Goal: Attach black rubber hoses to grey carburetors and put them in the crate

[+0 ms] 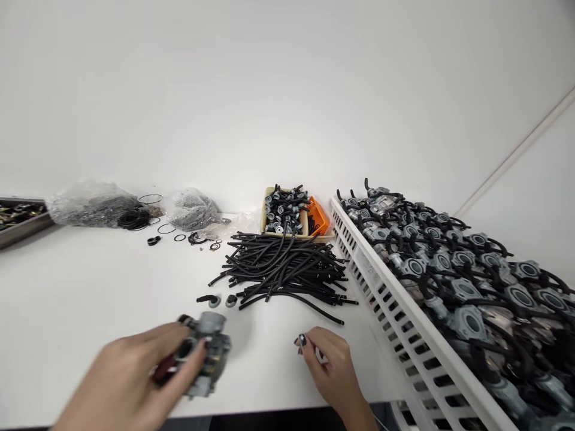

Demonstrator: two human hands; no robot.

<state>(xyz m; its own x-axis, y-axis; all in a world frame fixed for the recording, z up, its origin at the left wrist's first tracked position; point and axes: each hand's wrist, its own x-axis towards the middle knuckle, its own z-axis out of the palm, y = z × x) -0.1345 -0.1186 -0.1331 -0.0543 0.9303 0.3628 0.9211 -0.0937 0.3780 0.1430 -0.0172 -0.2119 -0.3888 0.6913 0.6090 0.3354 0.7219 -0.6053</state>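
My left hand is closed around a grey metal carburetor, held above the white table near its front edge. The carburetor is slightly blurred, and my fingers cover its left side. My right hand is to the right of it, low over the table, with thumb and fingers pinched together. A small dark spot shows at the fingertips; I cannot make out whether anything is between them. Just beyond the carburetor lie two small round caps, one with a short black elbow. Behind them spreads a pile of black rubber hoses.
A white slatted crate full of carburetors borders the right side. At the back stand a cream tray of capped elbows and an orange basket. Plastic bags, black rings and a metal tray are leftward.
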